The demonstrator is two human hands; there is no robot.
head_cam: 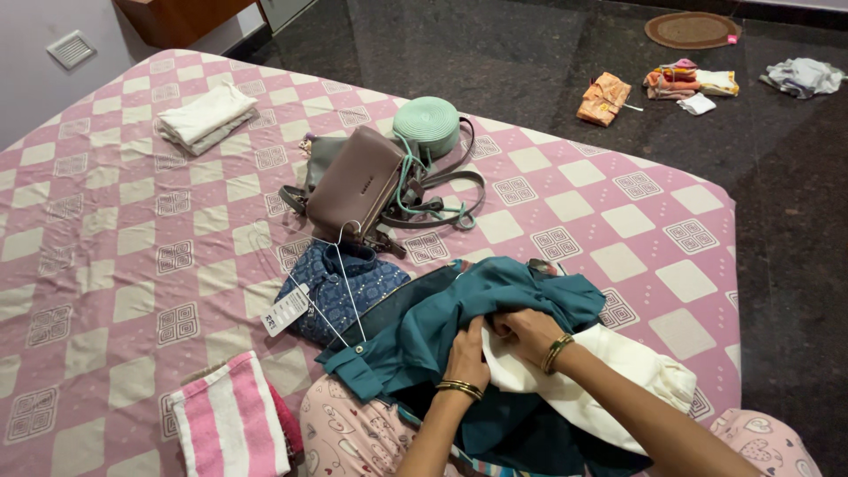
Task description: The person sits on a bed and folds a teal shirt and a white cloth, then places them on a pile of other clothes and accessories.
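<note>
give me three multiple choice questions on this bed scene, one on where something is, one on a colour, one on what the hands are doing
1. Where does the mint green round bag lie?
A. on the dark floor
B. on the bed behind the brown handbag
C. on the striped towel

2. What colour is the garment under both hands?
A. teal
B. yellow
C. red

3. What state are the left hand and right hand in?
A. both raised off the bed
B. one holds the wire hanger
C. both pressed into the teal garment beside white cloth

Answers: 1 B, it sits on the checked sheet just past the handbag. 2 A, the fabric is plainly teal. 3 C, both hands grip into the fabric.
</note>
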